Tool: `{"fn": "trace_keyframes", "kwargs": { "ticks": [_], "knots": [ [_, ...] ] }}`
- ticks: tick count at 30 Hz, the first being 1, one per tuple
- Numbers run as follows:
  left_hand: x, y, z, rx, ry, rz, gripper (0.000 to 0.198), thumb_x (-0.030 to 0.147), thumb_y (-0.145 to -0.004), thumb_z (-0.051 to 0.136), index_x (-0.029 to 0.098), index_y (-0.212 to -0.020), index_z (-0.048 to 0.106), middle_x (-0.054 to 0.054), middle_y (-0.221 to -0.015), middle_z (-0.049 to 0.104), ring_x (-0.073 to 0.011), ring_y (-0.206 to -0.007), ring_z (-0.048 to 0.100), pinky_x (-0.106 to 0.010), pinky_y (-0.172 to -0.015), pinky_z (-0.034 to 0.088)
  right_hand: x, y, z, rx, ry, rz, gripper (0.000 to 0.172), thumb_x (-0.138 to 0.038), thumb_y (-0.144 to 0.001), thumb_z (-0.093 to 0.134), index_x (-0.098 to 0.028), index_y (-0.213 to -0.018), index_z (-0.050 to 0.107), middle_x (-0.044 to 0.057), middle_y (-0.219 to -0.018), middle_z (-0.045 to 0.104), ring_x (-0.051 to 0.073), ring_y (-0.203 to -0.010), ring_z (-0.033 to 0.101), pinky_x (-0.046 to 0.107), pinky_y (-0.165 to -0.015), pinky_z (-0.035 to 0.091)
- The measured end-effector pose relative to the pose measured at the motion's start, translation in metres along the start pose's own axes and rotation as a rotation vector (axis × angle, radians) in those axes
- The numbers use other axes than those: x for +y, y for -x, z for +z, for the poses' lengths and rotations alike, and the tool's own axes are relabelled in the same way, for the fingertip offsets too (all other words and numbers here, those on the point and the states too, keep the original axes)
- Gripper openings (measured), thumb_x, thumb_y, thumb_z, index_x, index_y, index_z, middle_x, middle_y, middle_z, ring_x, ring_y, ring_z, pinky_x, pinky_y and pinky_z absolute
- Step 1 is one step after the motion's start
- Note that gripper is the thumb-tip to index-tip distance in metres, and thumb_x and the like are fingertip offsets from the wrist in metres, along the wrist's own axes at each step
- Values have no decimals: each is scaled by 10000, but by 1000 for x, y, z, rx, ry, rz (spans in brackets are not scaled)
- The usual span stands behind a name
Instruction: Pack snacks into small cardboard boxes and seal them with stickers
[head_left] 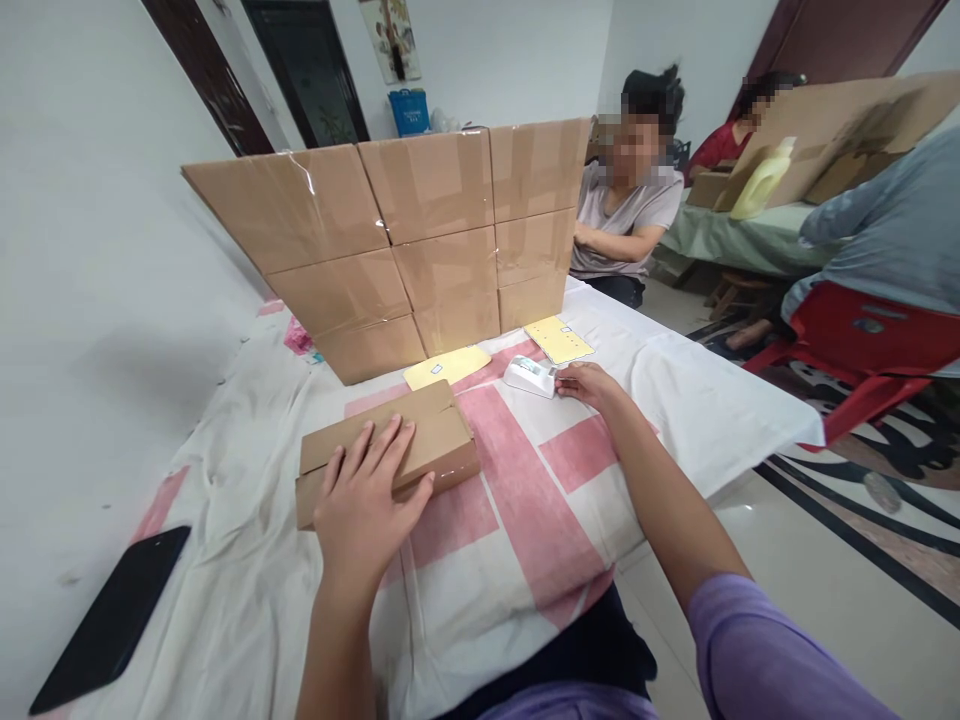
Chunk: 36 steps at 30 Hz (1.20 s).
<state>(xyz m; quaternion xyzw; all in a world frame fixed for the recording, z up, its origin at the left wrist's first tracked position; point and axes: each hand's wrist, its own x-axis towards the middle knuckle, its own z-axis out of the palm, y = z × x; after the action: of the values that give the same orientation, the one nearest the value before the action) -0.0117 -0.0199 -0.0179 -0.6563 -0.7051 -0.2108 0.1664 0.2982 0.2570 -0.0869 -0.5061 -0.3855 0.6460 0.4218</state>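
Observation:
My left hand (369, 490) lies flat with spread fingers on a closed brown cardboard box (431, 415), its thumb along the near side. Right of the box sits a small white tape dispenser (529, 376) with a clear roll in it. The fingers of my right hand (586, 384) are pinched together at the dispenser's right end, where the tape comes off; the strip itself is too small to make out. Behind the box, a yellow paper cutout (448, 369) rests on the cloth, and a yellow card (559, 340) lies farther right.
A tall taped cardboard screen (442, 240) stands across the table's back. At front left is a black phone (112, 620) on the white and pink tablecloth (525, 500). One person (630, 215) sits beyond the screen; others sit at another table with a yellow bottle (763, 182). A red chair (862, 340) stands right.

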Motion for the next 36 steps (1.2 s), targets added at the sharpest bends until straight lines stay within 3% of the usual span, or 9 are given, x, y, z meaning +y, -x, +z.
{"fn": "trace_keyframes", "kwargs": {
  "ticks": [8,16,21,30,36],
  "knots": [
    [2,1,-1,-4,-20,-8,527,414,-936,515,313,-1453,507,27,-1527,520,-287,-1449,436,-498,-1204,287,-5,6,4,39,6,17,242,-28,-724,758,-164,-767,563,65,-681,682,223,-621,732,280,-487,609],
    [2,2,-1,24,-17,6,538,409,-931,532,315,-1460,500,12,-1519,530,-294,-1439,450,-507,-1198,296,-2,5,1,1,27,3,228,-111,-715,821,-136,-827,623,58,-676,687,212,-600,733,273,-505,620],
    [2,3,0,28,-18,8,567,400,-929,544,344,-1486,457,21,-1530,517,-289,-1449,437,-504,-1205,285,-1,5,3,2,65,2,258,-171,-698,854,-137,-822,632,34,-609,650,217,-567,724,241,-397,544],
    [4,5,-1,30,-17,5,567,395,-930,545,334,-1487,457,21,-1533,513,-288,-1448,435,-503,-1202,283,-2,10,2,31,133,-15,175,-160,-744,800,-141,-769,627,56,-637,694,185,-539,712,202,-347,446],
    [4,6,-2,35,-15,4,563,397,-929,549,325,-1483,471,22,-1533,512,-289,-1451,433,-500,-1209,277,-4,15,3,15,180,-30,230,-204,-734,844,-140,-728,623,77,-630,707,158,-494,677,197,-327,383]
  ]
}}
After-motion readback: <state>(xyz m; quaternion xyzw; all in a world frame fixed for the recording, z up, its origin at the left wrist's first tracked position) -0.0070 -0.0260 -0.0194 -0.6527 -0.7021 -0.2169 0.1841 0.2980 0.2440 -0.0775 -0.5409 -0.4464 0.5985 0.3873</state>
